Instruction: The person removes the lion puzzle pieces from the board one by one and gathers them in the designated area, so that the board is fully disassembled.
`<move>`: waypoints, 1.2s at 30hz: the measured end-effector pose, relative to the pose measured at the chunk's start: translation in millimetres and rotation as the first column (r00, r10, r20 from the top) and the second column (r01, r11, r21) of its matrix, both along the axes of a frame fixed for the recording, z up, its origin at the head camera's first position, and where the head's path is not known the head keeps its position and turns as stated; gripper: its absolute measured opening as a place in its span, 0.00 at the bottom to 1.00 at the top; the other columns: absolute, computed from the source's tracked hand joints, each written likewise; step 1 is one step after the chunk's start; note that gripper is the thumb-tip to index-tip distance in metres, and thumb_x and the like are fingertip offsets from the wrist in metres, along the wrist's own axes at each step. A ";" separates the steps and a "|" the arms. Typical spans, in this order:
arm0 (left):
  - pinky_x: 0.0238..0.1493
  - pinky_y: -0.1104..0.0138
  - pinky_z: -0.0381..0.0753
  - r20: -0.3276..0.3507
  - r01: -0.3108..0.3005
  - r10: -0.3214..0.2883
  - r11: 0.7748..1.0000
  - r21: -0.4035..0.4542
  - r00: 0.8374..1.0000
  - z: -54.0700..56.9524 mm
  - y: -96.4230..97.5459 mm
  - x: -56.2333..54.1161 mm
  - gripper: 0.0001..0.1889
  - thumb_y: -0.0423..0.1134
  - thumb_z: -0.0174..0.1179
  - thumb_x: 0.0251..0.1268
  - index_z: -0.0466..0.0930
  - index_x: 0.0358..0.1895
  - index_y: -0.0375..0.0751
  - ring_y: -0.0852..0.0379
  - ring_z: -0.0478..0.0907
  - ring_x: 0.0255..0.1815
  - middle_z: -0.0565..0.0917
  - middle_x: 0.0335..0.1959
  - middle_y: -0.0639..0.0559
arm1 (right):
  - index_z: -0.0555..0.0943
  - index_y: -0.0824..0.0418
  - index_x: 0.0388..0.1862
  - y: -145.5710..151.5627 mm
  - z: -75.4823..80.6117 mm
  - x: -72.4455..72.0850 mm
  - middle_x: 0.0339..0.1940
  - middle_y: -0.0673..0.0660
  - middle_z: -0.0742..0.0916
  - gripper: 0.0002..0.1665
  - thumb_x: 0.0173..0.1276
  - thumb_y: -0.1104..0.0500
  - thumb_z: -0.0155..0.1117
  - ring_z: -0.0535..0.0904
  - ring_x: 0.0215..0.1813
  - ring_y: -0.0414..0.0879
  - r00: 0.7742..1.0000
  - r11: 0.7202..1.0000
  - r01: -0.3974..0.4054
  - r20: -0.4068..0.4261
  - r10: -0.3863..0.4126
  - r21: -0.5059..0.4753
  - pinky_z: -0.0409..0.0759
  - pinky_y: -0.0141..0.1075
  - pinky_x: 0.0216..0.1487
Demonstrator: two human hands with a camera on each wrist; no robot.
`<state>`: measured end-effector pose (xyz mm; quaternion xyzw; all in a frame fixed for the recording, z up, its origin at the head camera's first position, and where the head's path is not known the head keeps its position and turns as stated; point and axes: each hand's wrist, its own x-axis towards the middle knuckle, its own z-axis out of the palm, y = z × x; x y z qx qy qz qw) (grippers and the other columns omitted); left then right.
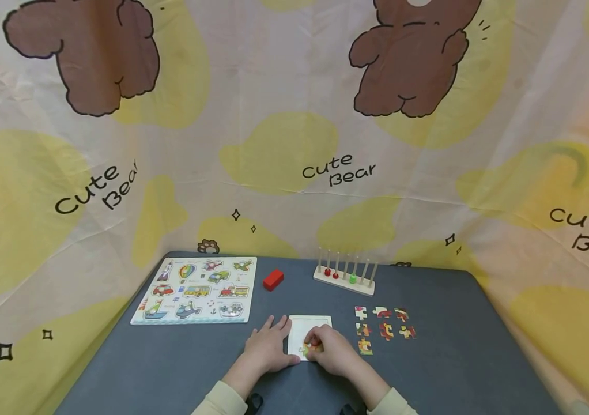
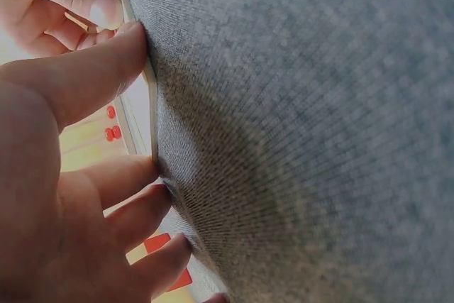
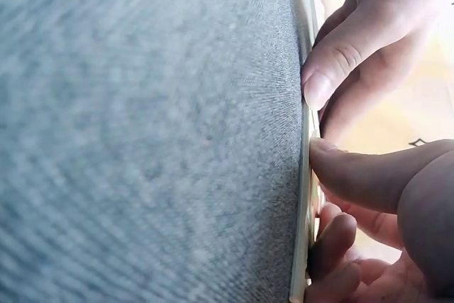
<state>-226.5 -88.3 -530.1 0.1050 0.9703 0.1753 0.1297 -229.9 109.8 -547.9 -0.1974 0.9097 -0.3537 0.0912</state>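
A small white puzzle tray (image 1: 299,328) with a raised rim lies flat on the dark table. My left hand (image 1: 270,347) rests along its left edge, fingers spread and thumb at the near left corner. Over the tray's near part, my right hand (image 1: 335,351) has curled fingers and pinches a colourful jigsaw piece (image 1: 305,349), partly hidden by the fingers. In the right wrist view, the right thumb (image 3: 355,175) lies at the tray's near rim, close to the left thumb (image 3: 340,65). Several loose jigsaw pieces (image 1: 385,331) lie right of the tray.
A picture board (image 1: 206,306) with vehicle shapes lies at the back left. Between it and a wooden peg stand (image 1: 343,282) with red and green beads sits a red block (image 1: 274,280). A bear-print cloth (image 1: 274,150) hangs behind the table (image 1: 445,346).
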 end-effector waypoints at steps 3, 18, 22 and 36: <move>0.72 0.33 0.59 0.001 0.000 0.000 1.000 -0.003 1.000 -1.2 -0.4 0.1 0.47 0.62 0.73 0.52 0.68 0.75 0.46 0.39 0.56 0.80 0.67 0.77 0.49 | 0.80 0.52 0.35 0.4 -0.8 0.4 0.32 0.48 0.76 0.13 0.58 0.61 0.78 0.69 0.34 0.40 1.000 1.000 0.010 -0.001 -0.010 -0.006 0.68 0.34 0.36; 0.72 0.33 0.58 0.014 -0.011 0.011 1.000 -0.006 1.000 0.0 -3.8 1.9 0.47 0.61 0.73 0.53 0.67 0.76 0.45 0.38 0.56 0.81 0.66 0.78 0.48 | 0.83 0.51 0.30 8.1 6.1 -2.4 0.30 0.45 0.82 0.07 0.62 0.58 0.76 0.72 0.30 0.38 0.999 0.991 -0.022 0.033 0.027 -0.129 0.71 0.32 0.32; 0.73 0.34 0.58 0.018 -0.018 0.018 1.000 -0.007 1.000 -2.1 -3.8 2.3 0.47 0.61 0.73 0.53 0.67 0.76 0.46 0.39 0.55 0.81 0.66 0.78 0.49 | 0.86 0.53 0.34 13.7 17.4 -1.7 0.28 0.45 0.84 0.05 0.62 0.56 0.76 0.73 0.26 0.38 0.999 0.985 -0.014 0.041 0.021 -0.170 0.72 0.30 0.27; 0.73 0.34 0.58 0.035 -0.020 0.020 1.000 -0.013 0.999 -5.7 -4.7 2.5 0.48 0.62 0.72 0.53 0.66 0.76 0.47 0.40 0.55 0.81 0.66 0.78 0.50 | 0.87 0.56 0.42 53.1 38.4 3.8 0.24 0.48 0.84 0.12 0.63 0.52 0.76 0.75 0.23 0.40 0.992 0.969 0.119 0.054 -0.110 -0.219 0.74 0.33 0.23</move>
